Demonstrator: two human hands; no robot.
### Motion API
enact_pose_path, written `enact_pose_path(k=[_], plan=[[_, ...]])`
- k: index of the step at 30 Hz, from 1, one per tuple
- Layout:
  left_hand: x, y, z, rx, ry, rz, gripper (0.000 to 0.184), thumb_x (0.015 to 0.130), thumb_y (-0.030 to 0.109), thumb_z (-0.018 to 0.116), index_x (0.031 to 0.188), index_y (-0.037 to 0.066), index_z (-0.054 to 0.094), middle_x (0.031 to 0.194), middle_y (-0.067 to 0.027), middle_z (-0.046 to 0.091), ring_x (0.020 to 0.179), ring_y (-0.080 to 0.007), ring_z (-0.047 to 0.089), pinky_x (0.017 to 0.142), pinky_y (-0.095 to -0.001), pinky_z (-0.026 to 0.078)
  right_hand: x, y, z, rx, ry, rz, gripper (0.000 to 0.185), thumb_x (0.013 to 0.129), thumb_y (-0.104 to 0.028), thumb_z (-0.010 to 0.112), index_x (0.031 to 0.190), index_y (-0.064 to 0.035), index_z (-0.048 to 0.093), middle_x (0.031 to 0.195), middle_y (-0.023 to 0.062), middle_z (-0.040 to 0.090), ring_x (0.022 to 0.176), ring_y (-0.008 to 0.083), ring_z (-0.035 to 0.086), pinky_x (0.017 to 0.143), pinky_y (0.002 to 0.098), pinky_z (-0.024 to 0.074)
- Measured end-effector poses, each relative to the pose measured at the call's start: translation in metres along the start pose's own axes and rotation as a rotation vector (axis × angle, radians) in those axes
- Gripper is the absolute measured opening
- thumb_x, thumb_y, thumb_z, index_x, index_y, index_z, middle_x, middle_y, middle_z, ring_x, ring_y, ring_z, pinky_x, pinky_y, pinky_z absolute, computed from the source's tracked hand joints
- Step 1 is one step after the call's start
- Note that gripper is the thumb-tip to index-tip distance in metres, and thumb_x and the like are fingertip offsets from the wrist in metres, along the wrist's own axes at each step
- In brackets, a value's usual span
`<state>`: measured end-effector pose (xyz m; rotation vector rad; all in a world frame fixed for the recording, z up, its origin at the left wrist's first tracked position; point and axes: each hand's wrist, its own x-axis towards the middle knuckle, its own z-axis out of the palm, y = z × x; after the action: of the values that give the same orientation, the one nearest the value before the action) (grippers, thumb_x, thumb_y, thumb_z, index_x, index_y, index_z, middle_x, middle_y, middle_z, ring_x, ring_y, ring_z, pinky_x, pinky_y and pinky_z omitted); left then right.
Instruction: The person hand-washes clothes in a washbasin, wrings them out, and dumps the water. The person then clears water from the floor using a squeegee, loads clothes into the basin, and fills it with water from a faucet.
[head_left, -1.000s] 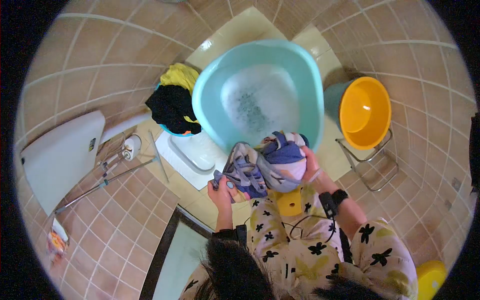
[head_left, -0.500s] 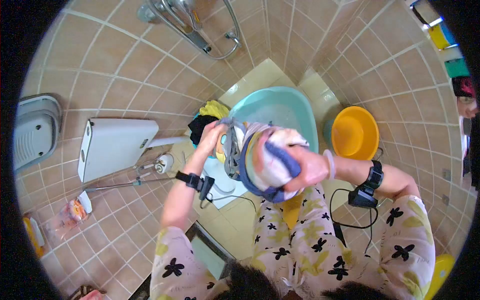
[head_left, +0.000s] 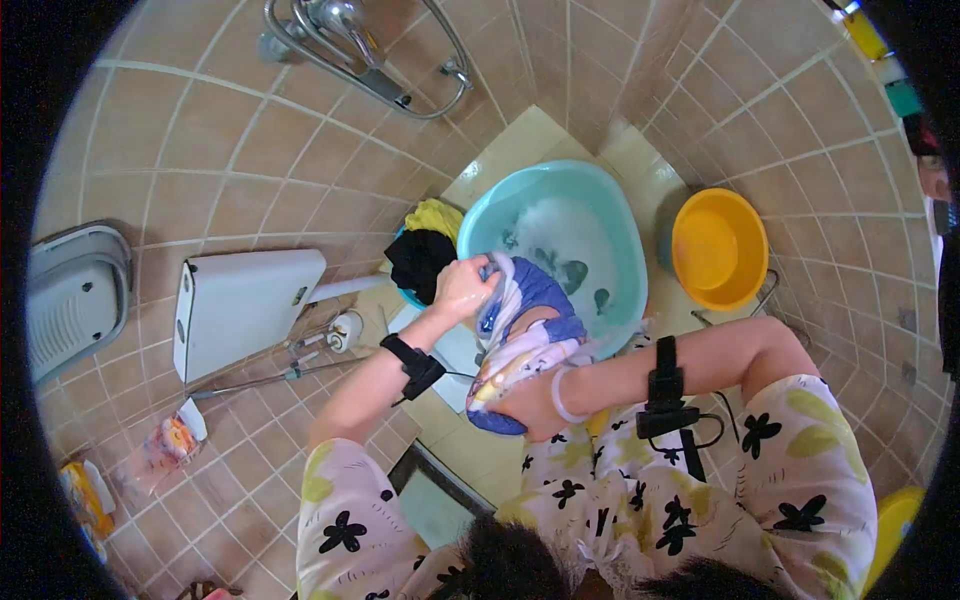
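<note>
Evidently the work is at a handling step: a bunched cloth (head_left: pixel 545 290) is held between both hands at the near side of the tub (head_left: pixel 632 215), its upper part overlapping the rim in this view. Whether it touches the rim cannot be told. The left hand (head_left: pixel 465 290) pinches the upper end, fingers curled tight over a fold. The right hand (head_left: pixel 535 405) is wrapped against the lower end; its fingertips are lost in the fabric. Judging by this, the next move calls for a firm grip at both ends, since wet cloth would be heavy and apt to slip.

The cloth looks soft and crumpled, blue and white with coloured patches, its folds thick and rounded. The tub is smooth, pale turquoise plastic with rounded corners; white suds (head_left: pixel 545 225) cover much of its water, broken by darker gaps. Just left of it, a black garment (head_left: pixel 420 262) and a yellow garment (head_left: pixel 435 217) lie heaped, limp and matte. The bucket (head_left: pixel 722 250) to the right is round, with a glossy orange inside.
</note>
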<state>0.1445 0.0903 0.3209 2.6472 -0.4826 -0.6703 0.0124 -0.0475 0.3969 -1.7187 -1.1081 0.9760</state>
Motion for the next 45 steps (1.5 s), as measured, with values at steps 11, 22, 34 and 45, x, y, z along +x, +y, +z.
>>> enact_pose_path(k=[11, 22, 34, 45], plan=[[-0.019, -0.092, 0.181, -0.183, -0.011, -0.364, 0.034, 0.073, 0.036, 0.053, 0.084, 0.005, 0.061, 0.076, -0.0192, 0.061, 0.074, -0.0368, 0.058, 0.067, -0.0435, 0.046, 0.037, 0.112, 0.070, -0.121, -0.328, 0.331, 0.065, 0.057, -0.020, 0.070, 0.116, -0.0068, 0.047, 0.108, 0.0150, 0.056, 0.102, 0.0292, 0.053, 0.083, 0.0380, 0.0445], [-0.033, -0.193, 0.229, -0.963, -0.443, -0.829, 0.032, 0.079, 0.031, 0.056, 0.076, -0.001, 0.060, 0.069, -0.0099, 0.061, 0.062, -0.0204, 0.059, 0.055, -0.0297, 0.046, 0.004, 0.224, 0.062, 1.176, 0.526, 0.640, 0.052, 0.059, -0.023, 0.067, 0.106, -0.0057, 0.054, 0.094, 0.0095, 0.061, 0.086, 0.0251, 0.059, 0.081, 0.0347, 0.0451], [-0.025, -0.209, 0.238, -1.674, -0.156, -0.742, 0.019, 0.073, 0.016, 0.063, 0.081, 0.000, 0.059, 0.073, -0.0080, 0.061, 0.066, -0.0161, 0.058, 0.063, -0.0273, 0.046, -0.007, 0.310, 0.119, 2.020, 0.939, 0.738, 0.041, 0.080, -0.033, 0.043, 0.107, -0.0043, 0.056, 0.104, 0.0152, 0.059, 0.093, 0.0303, 0.058, 0.086, 0.0410, 0.0442], [-0.100, -0.228, 0.282, -1.524, -0.040, -0.643, 0.079, 0.067, 0.032, 0.070, 0.127, -0.002, 0.031, 0.117, -0.0192, 0.046, 0.103, -0.0221, 0.050, 0.086, -0.0304, 0.041, -0.013, 0.315, 0.129, 1.982, 1.053, 0.802, 0.046, 0.081, -0.038, 0.041, 0.111, -0.0054, 0.054, 0.108, 0.0136, 0.058, 0.095, 0.0308, 0.057, 0.089, 0.0426, 0.0422]])
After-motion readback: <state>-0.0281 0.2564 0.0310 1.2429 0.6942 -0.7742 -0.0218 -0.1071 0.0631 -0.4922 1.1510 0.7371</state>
